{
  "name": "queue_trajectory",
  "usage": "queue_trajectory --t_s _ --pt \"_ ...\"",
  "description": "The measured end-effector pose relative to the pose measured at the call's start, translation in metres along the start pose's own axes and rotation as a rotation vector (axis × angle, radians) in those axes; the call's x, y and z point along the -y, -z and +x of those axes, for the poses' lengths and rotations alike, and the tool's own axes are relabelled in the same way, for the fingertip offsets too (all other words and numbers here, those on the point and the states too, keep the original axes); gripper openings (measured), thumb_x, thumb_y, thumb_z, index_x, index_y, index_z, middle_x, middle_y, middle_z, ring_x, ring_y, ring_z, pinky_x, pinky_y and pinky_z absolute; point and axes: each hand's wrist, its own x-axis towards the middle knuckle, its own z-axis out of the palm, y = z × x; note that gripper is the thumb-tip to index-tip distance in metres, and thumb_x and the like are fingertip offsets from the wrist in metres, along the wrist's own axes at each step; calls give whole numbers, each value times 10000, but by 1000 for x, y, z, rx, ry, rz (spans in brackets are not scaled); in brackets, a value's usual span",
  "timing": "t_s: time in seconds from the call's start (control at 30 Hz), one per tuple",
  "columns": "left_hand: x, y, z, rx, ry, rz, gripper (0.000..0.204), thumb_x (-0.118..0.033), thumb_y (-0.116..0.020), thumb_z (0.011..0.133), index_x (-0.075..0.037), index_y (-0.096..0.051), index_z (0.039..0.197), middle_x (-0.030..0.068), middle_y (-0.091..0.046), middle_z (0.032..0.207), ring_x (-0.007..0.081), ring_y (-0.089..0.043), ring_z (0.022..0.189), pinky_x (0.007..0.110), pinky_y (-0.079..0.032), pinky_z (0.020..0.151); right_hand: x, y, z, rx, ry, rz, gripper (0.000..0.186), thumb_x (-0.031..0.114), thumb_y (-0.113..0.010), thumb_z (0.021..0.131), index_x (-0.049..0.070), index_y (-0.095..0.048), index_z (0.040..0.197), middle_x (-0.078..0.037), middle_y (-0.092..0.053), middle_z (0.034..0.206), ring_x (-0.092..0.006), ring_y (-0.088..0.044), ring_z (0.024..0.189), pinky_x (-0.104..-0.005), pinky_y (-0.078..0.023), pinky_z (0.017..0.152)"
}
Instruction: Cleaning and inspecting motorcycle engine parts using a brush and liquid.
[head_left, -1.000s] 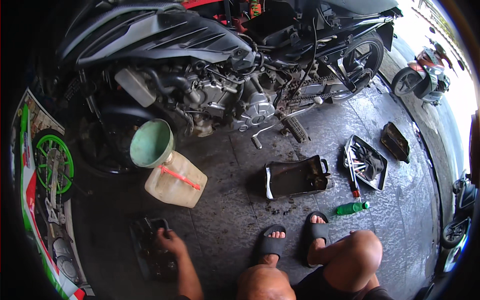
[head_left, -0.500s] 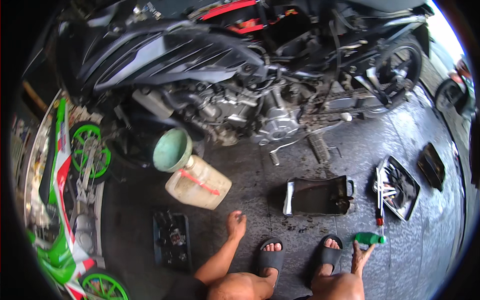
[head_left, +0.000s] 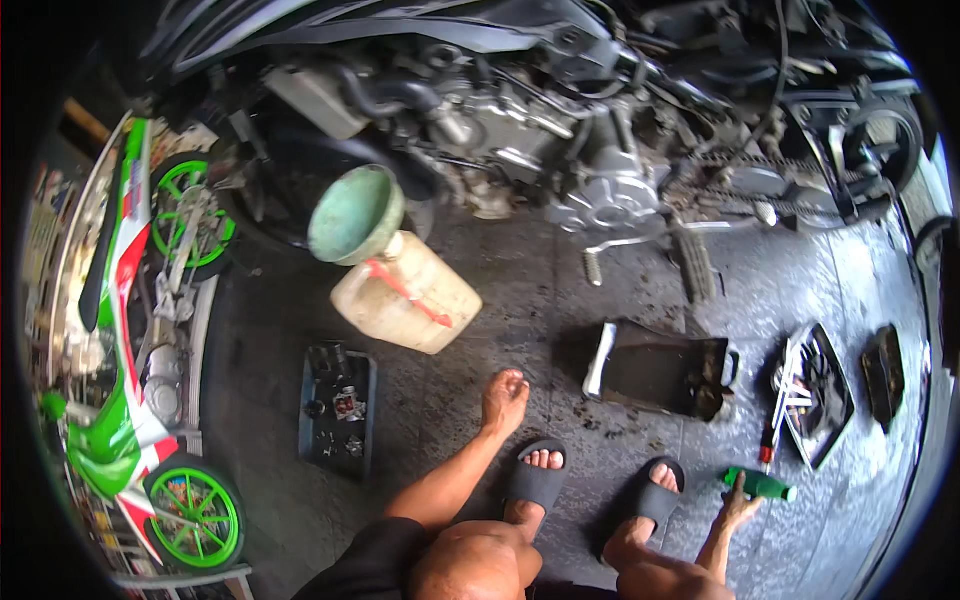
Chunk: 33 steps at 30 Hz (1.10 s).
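My right hand (head_left: 741, 508) is closed on a green plastic bottle (head_left: 762, 485) that lies sideways, low over the floor right of my right foot. One finger crosses the bottle's near side, and its pale green cap points right. My left hand (head_left: 506, 402) hangs over the floor ahead of my left foot, its fingers curled in; whether anything is inside them is hidden. Beyond it stands a cream jerrycan (head_left: 415, 300) with a red strip across it and a greenish funnel (head_left: 355, 215) in its mouth. A dark open oil pan (head_left: 655, 375) sits ahead of my right foot.
A dark motorcycle (head_left: 520, 140) spans the far side, its engine and foot pedals exposed. At right lie a tool tray (head_left: 815, 400) and a black part (head_left: 882, 378). A parts tray (head_left: 338, 410) rests at left, beside a green, white and red small motorcycle (head_left: 130, 400).
My view has shifted down toward the floor. My left hand has moved forward and to the right. My right hand's finger now lies over the green bottle, which was resting above the fingers before.
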Motion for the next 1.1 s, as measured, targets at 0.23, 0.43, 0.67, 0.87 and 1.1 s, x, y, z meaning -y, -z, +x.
queue_trajectory --t_s 0.23,0.43,0.67,0.87,1.1 --pt "-74 -21 -2 135 -424 36 119 -37 -673 832 -17 -636 944 110 -647 928 259 -640 857 360 -529 782 2 2 -16 13 -64 74 590 224 -853 785 55 -538 1254 -107 -648 1049 -179 -620 788 -295 -507 544" --pt "-141 -96 15 666 -1049 205 183 -139 -688 856 -24 -669 997 115 -652 1039 298 -624 1013 413 -510 887 1 17 -59 -68 285 -281 749 202 -798 834 67 -378 1439 -129 -519 1273 -191 -594 907 -330 -502 744" --pt "-127 -223 39 1059 -1353 776 776 -506 -502 957 3 -305 1509 181 -238 1602 320 -155 1507 483 -92 1235 11 48 -137 337 -378 110 370 111 -672 918 -3 -558 1252 -68 -649 958 -109 -572 671 -249 -486 533" --pt "-107 -249 34 971 -1348 779 811 -570 -426 964 10 -290 1514 175 -200 1617 304 -87 1522 508 -18 1230 100 25 -124 607 -280 -43 316 72 -655 911 -36 -597 1203 -94 -692 969 -155 -656 821 -287 -541 748" --pt "-134 -234 28 985 -955 775 381 -338 -475 992 -23 -634 1136 217 -660 1101 383 -613 1103 484 -477 934 193 -84 -59 836 574 -64 252 138 -674 878 36 -653 1108 -175 -696 989 -343 -697 888 -384 -556 781"
